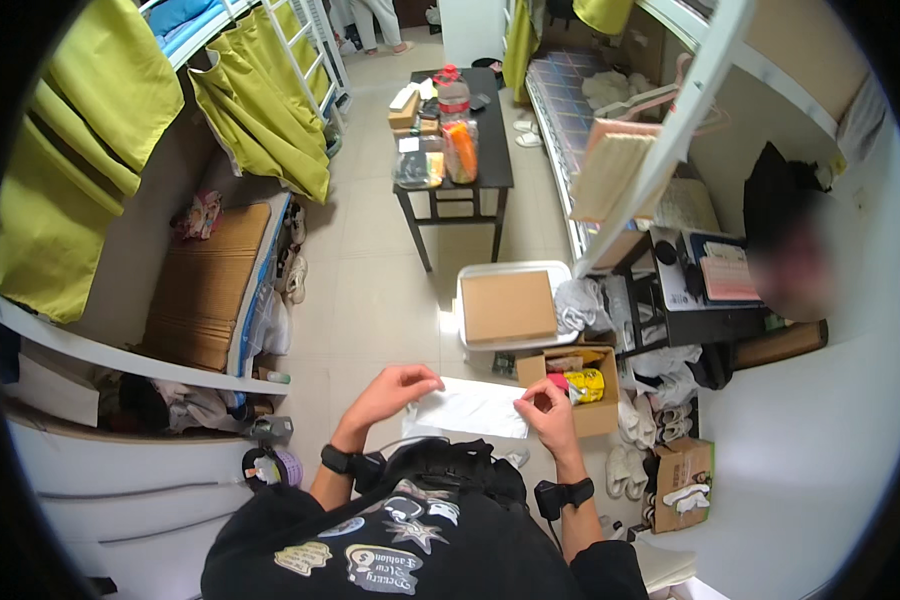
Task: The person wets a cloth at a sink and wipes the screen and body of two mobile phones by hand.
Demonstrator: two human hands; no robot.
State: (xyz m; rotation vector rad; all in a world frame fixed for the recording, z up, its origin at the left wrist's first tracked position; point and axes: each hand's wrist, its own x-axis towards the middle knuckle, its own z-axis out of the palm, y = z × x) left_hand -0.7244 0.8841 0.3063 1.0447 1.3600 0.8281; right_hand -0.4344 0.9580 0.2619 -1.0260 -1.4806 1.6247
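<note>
A thin white sheet (471, 407), perhaps tissue or a thin plastic bag, stretches between my two hands in front of my black shirt. The fingertips of my left hand (397, 391) pinch its upper left corner. At its right edge, the thumb and fingers of my right hand (551, 416) pinch it near the top. More white material hangs at the left under the sheet. Just beyond my right hand stands an open cardboard box (596, 416) holding a yellow packet (586, 385) and other packets. A black band with a small device is on each wrist.
Ahead, a white plastic bin (516, 347) carries a flat cardboard box (508, 306). Beyond it, a black table (493, 161) holds a large bottle (453, 94) and packages. Bunk beds line both sides. At the right are a person (791, 247), a small black desk (709, 319) and shoes (626, 471).
</note>
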